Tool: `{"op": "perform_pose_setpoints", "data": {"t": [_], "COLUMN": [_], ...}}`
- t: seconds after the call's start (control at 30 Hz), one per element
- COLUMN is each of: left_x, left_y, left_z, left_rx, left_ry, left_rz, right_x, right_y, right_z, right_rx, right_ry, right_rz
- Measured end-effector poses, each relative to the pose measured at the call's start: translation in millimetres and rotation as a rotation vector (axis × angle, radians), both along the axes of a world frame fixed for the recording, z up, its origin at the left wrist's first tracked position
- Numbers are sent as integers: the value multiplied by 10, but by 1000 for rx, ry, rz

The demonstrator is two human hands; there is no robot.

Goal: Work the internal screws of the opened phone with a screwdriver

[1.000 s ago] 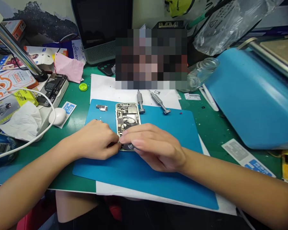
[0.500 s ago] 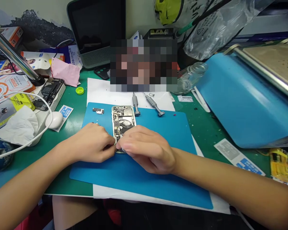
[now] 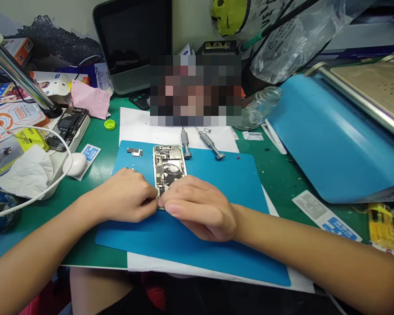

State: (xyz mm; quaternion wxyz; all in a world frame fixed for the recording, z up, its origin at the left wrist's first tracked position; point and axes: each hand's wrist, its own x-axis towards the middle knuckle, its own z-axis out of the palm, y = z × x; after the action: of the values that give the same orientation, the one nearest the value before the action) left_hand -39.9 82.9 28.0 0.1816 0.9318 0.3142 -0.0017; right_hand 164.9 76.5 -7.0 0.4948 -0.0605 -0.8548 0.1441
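Note:
An opened smartphone (image 3: 170,164) with bare circuit boards lies on a blue mat (image 3: 197,258). My left hand (image 3: 126,197) is curled closed, its fingertips at the phone's lower left edge. Over the lower right part of the phone is my right hand (image 3: 200,208), closed with thumb and fingers together. Whatever it may pinch is hidden behind the fingers, as is the phone's bottom corner. A small metal shield part (image 3: 134,152) rests on the mat to the left. Just beyond the phone lie two grey screwdrivers, one upright in view (image 3: 185,144) and one slanted (image 3: 210,144).
White paper (image 3: 134,124) shows under the mat. At left, a white cable (image 3: 57,135), a box with another opened phone (image 3: 68,127) and a pink cloth (image 3: 90,99) crowd the table. A glass jar (image 3: 264,105) and a blue curved sheet (image 3: 325,140) are at right.
My right hand has turned slightly and lowered at the phone's bottom end; a dark tip seen under its fingers before is now hidden. My left hand stays in place.

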Motion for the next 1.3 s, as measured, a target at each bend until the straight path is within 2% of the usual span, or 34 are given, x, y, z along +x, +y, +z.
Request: {"op": "perform_pose_setpoints", "data": {"t": [0.17,0.33,1.3], "left_x": [8,12,9], "left_y": [2,0,3], "left_z": [5,2,-30], "left_rx": [19,20,36], "left_ry": [17,40,47], "left_rz": [14,18,17], "right_x": [-14,-25,-11], "right_y": [11,20,18], "right_z": [3,-18,-52], "right_rx": [53,35,1], "right_ry": [18,52,34], "right_rz": [16,60,6]}}
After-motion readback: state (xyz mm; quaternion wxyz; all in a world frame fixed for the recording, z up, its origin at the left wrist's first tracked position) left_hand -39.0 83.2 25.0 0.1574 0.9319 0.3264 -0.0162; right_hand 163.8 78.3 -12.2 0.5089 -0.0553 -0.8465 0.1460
